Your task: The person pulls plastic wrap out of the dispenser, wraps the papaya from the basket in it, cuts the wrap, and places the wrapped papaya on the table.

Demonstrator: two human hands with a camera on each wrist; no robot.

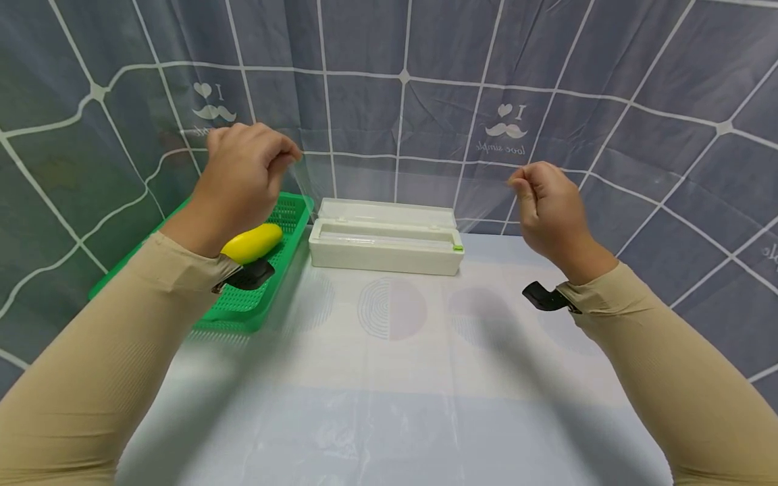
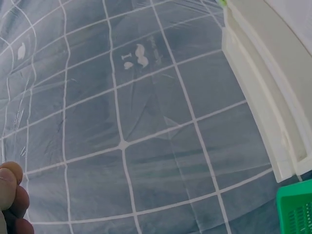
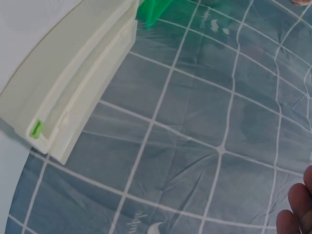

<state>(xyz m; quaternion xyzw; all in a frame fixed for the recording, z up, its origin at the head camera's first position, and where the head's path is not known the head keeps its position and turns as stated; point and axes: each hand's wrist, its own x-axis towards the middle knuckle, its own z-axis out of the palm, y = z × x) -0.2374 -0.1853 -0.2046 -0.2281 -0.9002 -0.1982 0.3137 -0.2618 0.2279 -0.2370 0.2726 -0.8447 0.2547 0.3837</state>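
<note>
A sheet of clear cling film (image 1: 306,177) hangs stretched above the table, its creases showing beside both hands. My left hand (image 1: 246,179) pinches it at the upper left, thumb against curled fingers. On the other side my right hand (image 1: 550,212) pinches it, slightly lower. Between and below the hands stands a white cling film dispenser (image 1: 385,260), its lid (image 1: 389,212) raised at the back and a green slider (image 1: 458,248) at its right end. Whether the film still joins the roll, I cannot tell. Only fingertips show at the edges of both wrist views.
At the left, a green plastic basket (image 1: 255,320) holds a smooth yellow elongated thing (image 1: 254,243), partly hidden behind my left wrist. A white patterned cloth (image 1: 389,364) covers the table. Behind it hangs a grey-blue checked curtain (image 1: 437,40).
</note>
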